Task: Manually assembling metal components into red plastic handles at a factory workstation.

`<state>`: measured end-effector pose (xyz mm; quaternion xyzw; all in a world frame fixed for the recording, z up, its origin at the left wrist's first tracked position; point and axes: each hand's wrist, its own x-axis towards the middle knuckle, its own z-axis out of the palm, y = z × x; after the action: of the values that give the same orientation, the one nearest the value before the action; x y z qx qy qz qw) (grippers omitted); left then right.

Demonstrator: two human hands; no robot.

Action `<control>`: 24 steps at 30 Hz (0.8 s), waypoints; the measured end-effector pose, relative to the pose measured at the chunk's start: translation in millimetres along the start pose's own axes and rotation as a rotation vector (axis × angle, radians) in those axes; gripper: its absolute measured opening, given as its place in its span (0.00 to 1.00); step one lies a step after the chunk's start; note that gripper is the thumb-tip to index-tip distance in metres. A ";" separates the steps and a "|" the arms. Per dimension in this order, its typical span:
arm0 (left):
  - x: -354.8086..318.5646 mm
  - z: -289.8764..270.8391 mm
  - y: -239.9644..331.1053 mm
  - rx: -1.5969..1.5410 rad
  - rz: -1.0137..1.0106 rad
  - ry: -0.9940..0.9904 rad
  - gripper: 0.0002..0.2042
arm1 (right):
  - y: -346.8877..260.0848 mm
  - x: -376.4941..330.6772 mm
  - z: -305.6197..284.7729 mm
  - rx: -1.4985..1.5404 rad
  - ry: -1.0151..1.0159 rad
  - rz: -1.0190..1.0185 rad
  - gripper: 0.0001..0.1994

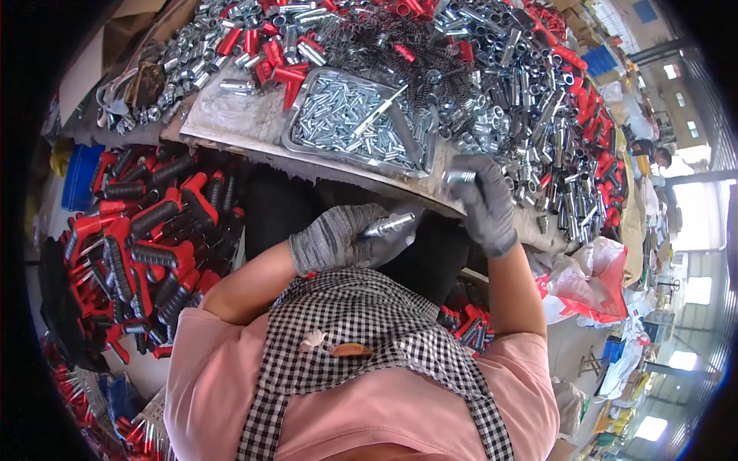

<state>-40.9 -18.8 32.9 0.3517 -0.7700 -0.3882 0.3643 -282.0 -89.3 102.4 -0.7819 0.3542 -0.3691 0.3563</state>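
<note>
Counting up: one left hand (338, 237), one right hand (488, 203), both gloved, one tray (350, 159) with too many pins (330, 115) to tally. Left's wrapped around one metal cylinder (392, 224), shiny silver, stepped, just near side of the table (238, 115). Right's blurry, can't tell if it's gripping that silver piece (460, 177).

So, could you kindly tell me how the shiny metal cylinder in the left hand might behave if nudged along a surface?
The shiny metal cylinder would probably roll, since its body looks round. It is likely stiff, given its metallic gleam. Its smooth-looking surface may slip somewhat against the gloved left hand.
</note>
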 end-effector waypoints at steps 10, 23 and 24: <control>-13.9 -12.6 1.7 -0.093 -0.152 0.043 0.24 | 61.9 -16.4 3.8 1.386 0.220 0.371 0.16; 0.9 -2.4 9.4 -0.295 -0.141 -0.033 0.21 | 16.2 -80.6 65.1 1.372 -0.065 0.664 0.25; 1.7 -1.7 9.2 -0.293 -0.145 -0.035 0.21 | 18.8 -82.3 67.9 1.433 -0.137 0.647 0.25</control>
<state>-42.7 -16.6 42.0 0.3426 -0.6840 -0.5276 0.3694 -270.3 -11.3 28.1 -0.2411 0.2173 -0.3365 0.8840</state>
